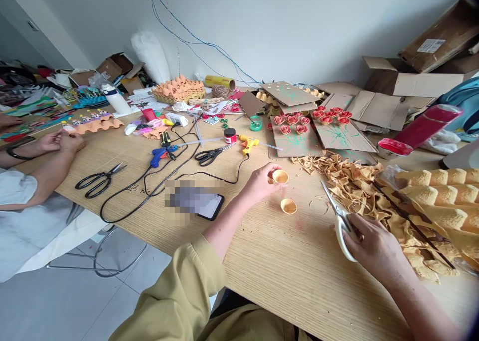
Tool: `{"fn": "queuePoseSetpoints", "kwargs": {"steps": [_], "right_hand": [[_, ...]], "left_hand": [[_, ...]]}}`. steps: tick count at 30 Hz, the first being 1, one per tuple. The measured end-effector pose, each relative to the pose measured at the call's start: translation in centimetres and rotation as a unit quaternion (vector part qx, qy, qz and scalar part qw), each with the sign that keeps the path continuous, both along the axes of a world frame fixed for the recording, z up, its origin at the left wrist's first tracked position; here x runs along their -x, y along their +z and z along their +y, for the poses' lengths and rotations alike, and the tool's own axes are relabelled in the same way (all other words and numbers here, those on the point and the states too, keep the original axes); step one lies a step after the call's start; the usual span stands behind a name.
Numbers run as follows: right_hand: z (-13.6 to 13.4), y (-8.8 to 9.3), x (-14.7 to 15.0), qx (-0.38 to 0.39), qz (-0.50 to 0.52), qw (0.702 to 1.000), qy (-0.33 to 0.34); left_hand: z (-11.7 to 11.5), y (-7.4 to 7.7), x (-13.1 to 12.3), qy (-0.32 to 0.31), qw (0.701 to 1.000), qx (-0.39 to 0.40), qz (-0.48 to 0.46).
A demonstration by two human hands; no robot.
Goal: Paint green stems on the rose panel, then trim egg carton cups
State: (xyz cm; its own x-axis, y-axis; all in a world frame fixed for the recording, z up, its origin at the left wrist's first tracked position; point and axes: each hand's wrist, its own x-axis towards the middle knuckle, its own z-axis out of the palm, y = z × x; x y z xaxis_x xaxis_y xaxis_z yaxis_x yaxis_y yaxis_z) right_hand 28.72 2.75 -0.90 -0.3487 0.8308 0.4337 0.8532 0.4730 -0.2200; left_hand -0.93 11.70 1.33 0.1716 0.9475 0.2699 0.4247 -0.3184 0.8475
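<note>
My left hand pinches a small tan cup cut from egg carton, just above the wooden table. A second tan cup sits on the table just below it. My right hand holds white-handled scissors, their blades slightly apart and pointing up and left, clear of both cups. Beside the right hand lies a heap of tan carton scraps. Red paper-like flowers stand on painted cardboard sheets behind the cups.
A phone lies left of my left forearm. Black scissors, a yellow glue gun, a blue glue gun and cables spread beyond it. Egg cartons are stacked at right. Another person's hands are at far left.
</note>
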Motion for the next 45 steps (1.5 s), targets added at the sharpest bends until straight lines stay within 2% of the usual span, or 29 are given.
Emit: {"fn": "queuePoseSetpoints", "kwargs": {"steps": [6,14,20,23,27,34,41,45], "right_hand": [[-0.2,-0.4,0.5,0.016,-0.007,1.000,0.008],[-0.1,0.2,0.9,0.014,0.008,1.000,0.017],[-0.2,0.2,0.8,0.020,0.002,1.000,0.022],[-0.1,0.1,0.7,0.017,0.003,1.000,0.025],[-0.1,0.0,0.6,0.014,0.008,1.000,0.026],[-0.1,0.3,1.0,0.006,0.010,0.999,0.031],[0.0,0.4,1.1,0.005,0.013,0.999,0.033],[0.0,0.3,1.1,0.007,0.007,0.999,0.033]], "left_hand": [[0.0,-0.3,0.1,0.008,0.992,-0.067,0.106],[0.0,-0.1,0.1,0.005,0.983,-0.103,0.151],[0.4,1.4,2.0,0.118,0.976,-0.115,0.140],[0.6,1.7,3.0,0.142,0.972,-0.104,0.153],[0.7,1.6,3.1,0.120,0.973,-0.098,0.169],[0.3,1.1,1.7,0.081,0.974,-0.114,0.176],[0.4,0.6,0.2,0.049,0.959,-0.121,0.251],[0.5,0.5,-0.8,0.053,0.942,-0.117,0.311]]}}
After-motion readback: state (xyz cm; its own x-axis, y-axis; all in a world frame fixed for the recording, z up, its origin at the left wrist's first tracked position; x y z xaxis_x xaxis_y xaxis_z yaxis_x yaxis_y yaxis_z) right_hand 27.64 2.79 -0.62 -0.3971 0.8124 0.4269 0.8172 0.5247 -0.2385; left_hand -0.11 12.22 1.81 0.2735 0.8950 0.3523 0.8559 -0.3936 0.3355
